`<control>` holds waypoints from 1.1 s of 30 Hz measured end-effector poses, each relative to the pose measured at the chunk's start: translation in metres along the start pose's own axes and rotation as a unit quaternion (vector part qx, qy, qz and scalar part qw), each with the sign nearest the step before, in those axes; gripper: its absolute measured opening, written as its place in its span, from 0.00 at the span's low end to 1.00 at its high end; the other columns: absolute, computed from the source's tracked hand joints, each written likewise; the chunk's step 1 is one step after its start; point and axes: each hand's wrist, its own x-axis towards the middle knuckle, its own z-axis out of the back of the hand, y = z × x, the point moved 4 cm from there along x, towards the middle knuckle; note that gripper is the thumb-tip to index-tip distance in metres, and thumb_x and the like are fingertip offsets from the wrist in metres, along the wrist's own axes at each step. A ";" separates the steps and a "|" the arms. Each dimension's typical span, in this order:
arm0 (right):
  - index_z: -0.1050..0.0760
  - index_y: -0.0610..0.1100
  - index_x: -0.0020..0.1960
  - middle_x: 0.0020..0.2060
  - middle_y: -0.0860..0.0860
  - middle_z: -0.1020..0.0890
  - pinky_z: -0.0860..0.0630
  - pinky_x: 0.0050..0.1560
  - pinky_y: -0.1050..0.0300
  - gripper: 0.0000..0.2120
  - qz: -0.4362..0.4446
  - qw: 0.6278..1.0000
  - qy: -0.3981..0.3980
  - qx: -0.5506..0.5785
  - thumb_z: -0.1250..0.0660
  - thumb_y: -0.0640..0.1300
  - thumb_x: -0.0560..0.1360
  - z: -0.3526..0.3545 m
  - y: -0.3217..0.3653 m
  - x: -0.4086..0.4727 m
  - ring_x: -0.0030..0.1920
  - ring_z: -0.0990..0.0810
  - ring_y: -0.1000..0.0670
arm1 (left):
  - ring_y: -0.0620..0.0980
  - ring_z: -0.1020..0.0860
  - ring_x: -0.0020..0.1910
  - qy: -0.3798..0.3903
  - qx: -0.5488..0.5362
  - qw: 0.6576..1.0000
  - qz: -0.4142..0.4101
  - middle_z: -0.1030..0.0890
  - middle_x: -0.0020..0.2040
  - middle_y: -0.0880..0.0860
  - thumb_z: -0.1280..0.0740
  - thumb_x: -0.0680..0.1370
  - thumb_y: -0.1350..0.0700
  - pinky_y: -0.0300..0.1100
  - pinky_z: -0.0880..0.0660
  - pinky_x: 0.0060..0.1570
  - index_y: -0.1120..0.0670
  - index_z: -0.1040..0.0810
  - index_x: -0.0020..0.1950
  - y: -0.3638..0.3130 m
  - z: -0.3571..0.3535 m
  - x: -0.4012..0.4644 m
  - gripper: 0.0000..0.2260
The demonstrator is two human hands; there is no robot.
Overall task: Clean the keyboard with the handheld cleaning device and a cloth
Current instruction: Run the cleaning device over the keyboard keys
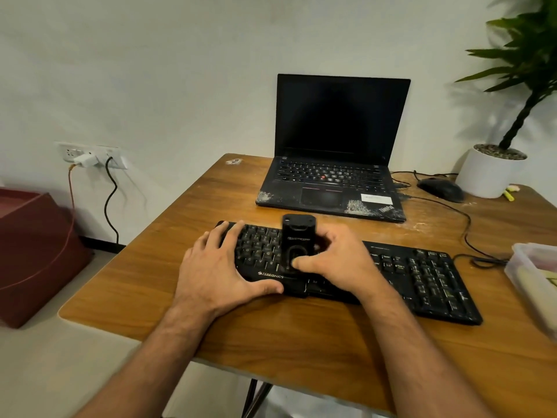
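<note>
The black keyboard [422, 276] lies across the near middle of the wooden tabletop [271, 336], in front of an open laptop [334, 152]. The left hand [217, 267] rests flat on the keyboard's left end, fingers spread and fairly straight, thumb along the front edge, pinning it down. The right hand [337, 263] grips the black cleaning device [297, 251], which stands on the keys left of centre, thumb pressed on its front face.

To do this step well, the person would best keep the left hand's steady downward pressure so the keyboard does not slide, and draw the device slowly along each row, holding its underside close to the keys.

The device's underside and working end are hidden, so whether it runs cannot be told. The keys beneath both hands are covered. No cloth can be made out; a clear container [533, 276] at the right edge is cut off, its contents unclear.
</note>
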 end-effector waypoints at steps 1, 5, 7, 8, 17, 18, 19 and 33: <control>0.17 0.54 0.50 0.41 0.58 0.14 0.21 0.46 0.59 0.17 -0.007 1.000 0.000 0.004 0.20 0.40 0.64 0.009 -0.004 -0.002 0.42 0.15 0.59 | 0.54 0.39 0.78 0.000 0.001 1.000 -0.002 0.42 0.81 0.49 0.48 0.51 0.11 0.56 0.37 0.75 0.41 0.49 0.81 -0.001 0.000 0.000 0.63; 0.17 0.54 0.47 0.40 0.60 0.14 0.23 0.44 0.61 0.16 0.011 0.999 -0.001 0.030 0.20 0.39 0.64 0.013 -0.003 -0.008 0.40 0.16 0.60 | 0.53 0.38 0.77 -0.001 0.001 1.000 -0.008 0.42 0.81 0.48 0.47 0.51 0.11 0.55 0.37 0.74 0.42 0.49 0.81 -0.002 0.001 0.000 0.63; 0.17 0.56 0.49 0.40 0.61 0.14 0.25 0.43 0.67 0.17 0.036 0.999 0.009 0.027 0.20 0.41 0.65 -0.005 0.008 -0.008 0.42 0.17 0.62 | 0.53 0.38 0.76 -0.001 -0.002 1.000 -0.010 0.41 0.80 0.48 0.46 0.52 0.11 0.55 0.36 0.74 0.42 0.49 0.81 -0.001 0.001 0.000 0.63; 0.17 0.57 0.51 0.41 0.62 0.15 0.26 0.42 0.71 0.19 0.053 0.998 0.016 0.020 0.20 0.40 0.65 -0.014 0.012 -0.007 0.43 0.18 0.64 | 0.54 0.38 0.76 0.001 -0.005 1.000 -0.010 0.41 0.80 0.48 0.46 0.52 0.11 0.55 0.36 0.74 0.42 0.50 0.81 0.000 0.000 0.000 0.63; 0.17 0.55 0.48 0.43 0.60 0.14 0.24 0.45 0.62 0.18 0.035 0.999 0.025 0.019 0.21 0.36 0.65 0.010 0.003 -0.010 0.42 0.16 0.60 | 0.54 0.38 0.76 0.003 -0.008 1.000 -0.002 0.41 0.80 0.47 0.45 0.51 0.12 0.56 0.37 0.74 0.41 0.48 0.81 0.000 0.000 0.001 0.63; 0.18 0.56 0.47 0.43 0.61 0.14 0.24 0.46 0.62 0.18 0.035 0.999 0.028 0.022 0.21 0.37 0.65 0.004 0.006 -0.010 0.43 0.16 0.61 | 0.54 0.37 0.76 0.000 -0.004 1.000 -0.006 0.40 0.80 0.48 0.46 0.51 0.11 0.56 0.37 0.74 0.42 0.47 0.81 0.000 0.000 0.001 0.63; 0.18 0.58 0.47 0.43 0.63 0.14 0.24 0.46 0.62 0.19 0.036 0.999 0.033 0.022 0.21 0.37 0.65 -0.002 0.009 -0.010 0.43 0.16 0.61 | 0.55 0.37 0.76 -0.004 0.000 1.000 -0.010 0.39 0.80 0.49 0.47 0.52 0.11 0.57 0.37 0.74 0.42 0.46 0.81 0.000 -0.001 0.001 0.63; 0.26 0.57 0.46 0.41 0.61 0.19 0.24 0.37 0.68 0.21 -0.008 0.992 -0.124 0.032 0.24 0.33 0.70 0.018 0.004 0.015 0.37 0.17 0.60 | 0.56 0.46 0.81 -0.026 0.054 0.998 0.014 0.41 0.81 0.53 0.59 0.61 0.13 0.60 0.57 0.78 0.45 0.42 0.81 0.000 -0.004 0.008 0.56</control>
